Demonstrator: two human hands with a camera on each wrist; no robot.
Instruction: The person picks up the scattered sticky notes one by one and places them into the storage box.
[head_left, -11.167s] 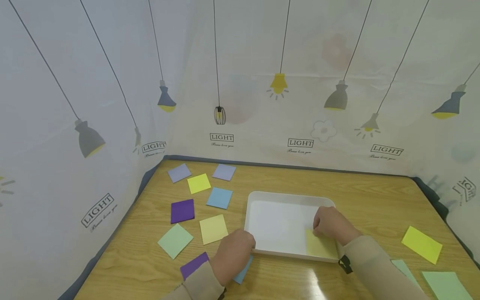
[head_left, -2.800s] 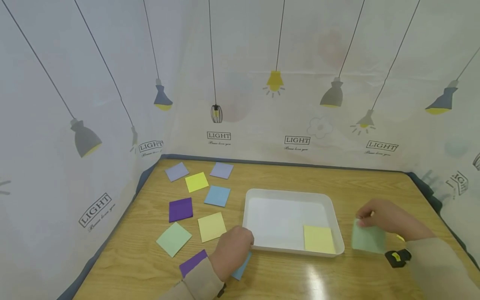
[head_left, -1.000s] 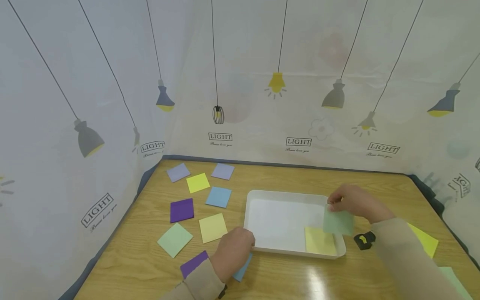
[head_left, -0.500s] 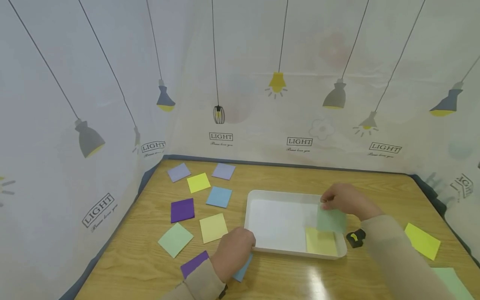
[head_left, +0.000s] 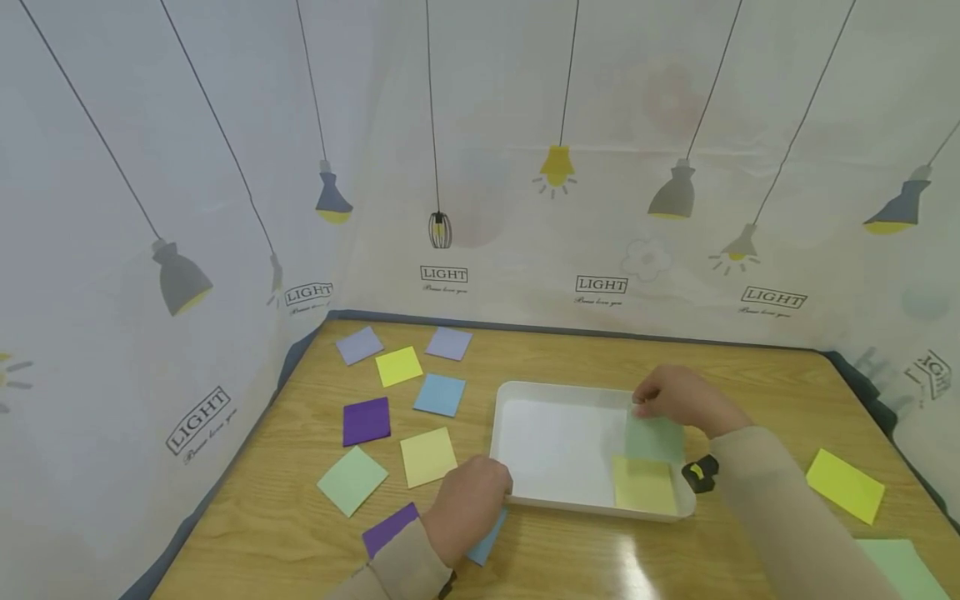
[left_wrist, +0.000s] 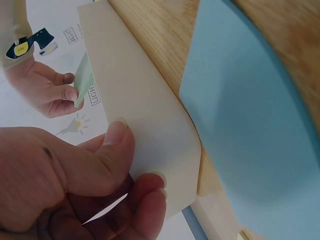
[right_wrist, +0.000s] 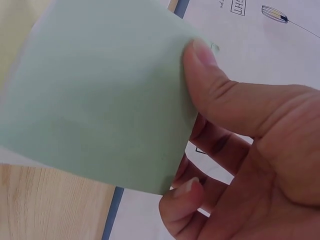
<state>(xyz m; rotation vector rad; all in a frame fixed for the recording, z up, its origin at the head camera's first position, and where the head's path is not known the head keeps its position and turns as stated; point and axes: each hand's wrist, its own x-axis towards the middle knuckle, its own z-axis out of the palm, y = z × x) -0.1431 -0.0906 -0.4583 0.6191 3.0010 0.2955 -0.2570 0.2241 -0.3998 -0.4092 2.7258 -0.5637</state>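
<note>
My right hand (head_left: 686,402) pinches a pale green sticky note (head_left: 655,437) by its edge, thumb on the near face in the right wrist view. That note hangs over the right end of a shallow white tray (head_left: 555,442), just behind a pale yellow sticky note (head_left: 643,485) lying in the tray's near right corner. Whether the green note touches the tray floor, I cannot tell. At the tray's near left corner, my left hand (head_left: 467,507) grips the wall between thumb and fingers, as the left wrist view shows. A blue sticky note (left_wrist: 245,110) lies close to that hand.
Left of the tray are scattered several sticky notes, among them a purple one (head_left: 367,422), a green one (head_left: 352,482) and a blue one (head_left: 439,395). To the right lie a bright yellow note (head_left: 846,485) and another green note (head_left: 900,567). Printed cloth surrounds the table.
The pale yellow note, earlier under my right hand, now lies released in the tray. My right hand has carried the green note leftward from beside the tray to above it. My left hand stays put.
</note>
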